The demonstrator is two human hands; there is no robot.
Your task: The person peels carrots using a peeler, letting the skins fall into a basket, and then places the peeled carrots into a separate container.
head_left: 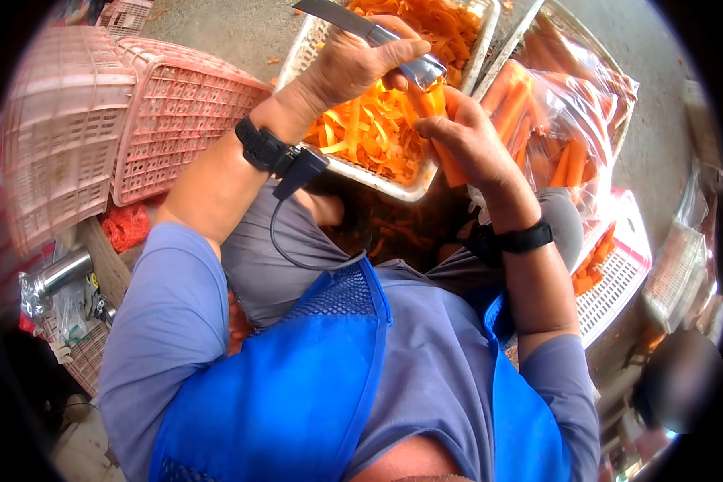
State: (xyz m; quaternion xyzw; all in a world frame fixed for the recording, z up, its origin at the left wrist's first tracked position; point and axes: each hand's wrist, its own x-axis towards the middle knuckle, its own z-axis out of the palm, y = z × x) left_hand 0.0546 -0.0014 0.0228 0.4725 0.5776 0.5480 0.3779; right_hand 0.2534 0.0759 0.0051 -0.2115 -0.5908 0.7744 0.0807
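Observation:
My left hand (349, 66) is closed around a peeler (422, 71), whose shiny metal head points at the carrot. A long, dark, flat piece sticks out past the hand on the upper left. My right hand (475, 140) grips an orange carrot (450, 165), its lower end showing below the fingers. The peeler head is at the carrot's upper end; whether they touch, I cannot tell. Both hands are over a white plastic crate (414, 191) heaped with orange carrot peelings (357, 132).
Right of the peelings crate, clear plastic holds several carrots (510, 104) in another crate. A white basket (618, 277) with orange pieces stands near my right knee. Pink crates (189, 112) are on the left, above a red mesh bag (126, 226) and a metal cylinder (64, 271).

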